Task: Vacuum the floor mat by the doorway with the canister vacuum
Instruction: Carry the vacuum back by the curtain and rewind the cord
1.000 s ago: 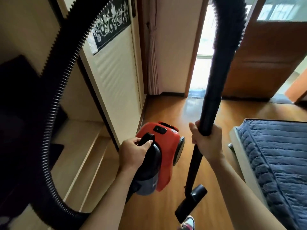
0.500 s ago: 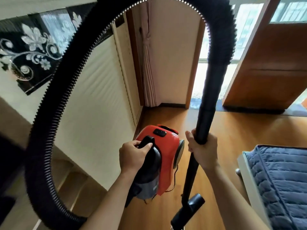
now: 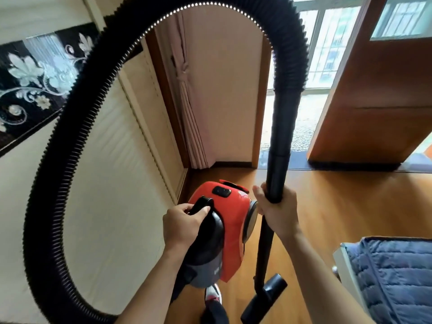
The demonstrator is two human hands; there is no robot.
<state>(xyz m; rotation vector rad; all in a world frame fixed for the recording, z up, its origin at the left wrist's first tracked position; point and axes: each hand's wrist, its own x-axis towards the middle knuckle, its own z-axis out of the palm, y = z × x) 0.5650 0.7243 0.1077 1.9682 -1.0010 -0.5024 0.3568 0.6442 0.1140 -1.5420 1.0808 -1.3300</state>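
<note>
A red and black canister vacuum [image 3: 231, 228] hangs off the floor, carried by its black top handle in my left hand [image 3: 181, 224]. My right hand [image 3: 277, 212] grips the black wand [image 3: 278, 146], held nearly upright. Its nozzle [image 3: 264, 298] hangs just above the wooden floor. The ribbed black hose [image 3: 70, 127] arcs high from the wand's top, over to the left and down behind my left arm. A dark floor mat [image 3: 299, 157] lies at the doorway ahead, partly hidden by the wand and the door.
A brown wooden door [image 3: 374, 101] stands open at the right of the doorway. Cream wardrobe panels [image 3: 112, 183] line the left, and a pink curtain [image 3: 189, 106] hangs in the corner. A bed with a blue quilt [image 3: 395, 277] juts in at lower right. My shoe [image 3: 212, 293] shows below the vacuum.
I have walked closer to the doorway; the door and mat look nearer and the bed has slid to the lower right. Both hands keep the same grips.
</note>
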